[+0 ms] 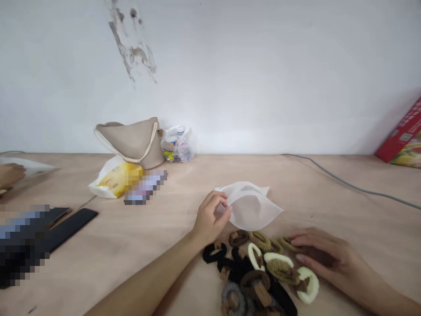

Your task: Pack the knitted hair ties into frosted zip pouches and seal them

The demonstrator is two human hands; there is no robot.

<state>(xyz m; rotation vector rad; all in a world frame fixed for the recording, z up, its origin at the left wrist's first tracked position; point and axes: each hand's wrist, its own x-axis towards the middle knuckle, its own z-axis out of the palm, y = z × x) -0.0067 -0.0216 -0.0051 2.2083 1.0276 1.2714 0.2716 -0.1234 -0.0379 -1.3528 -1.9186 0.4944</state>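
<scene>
My left hand [210, 217] pinches the edge of a translucent frosted plastic pouch [250, 206], which lies flat-ish on the wooden table [362, 219] with its mouth toward the far side. Just below the pouch lies a heap of several fabric hair ties [253, 272] in black, olive, cream and grey, with brown wooden-looking clasps. My right hand [319, 254] rests palm down at the right of the heap, fingertips on an olive tie. Its palm hides whatever lies beneath.
A beige handbag [131, 145] and a clear bag of bottles [177, 145] stand by the wall. A yellow-and-white package [115, 180] and a blurred item [144, 188] lie near them. At the left are a black flat object [74, 228] and another person's hand [9, 174]. A grey cable [348, 182] and red box [401, 136] are right.
</scene>
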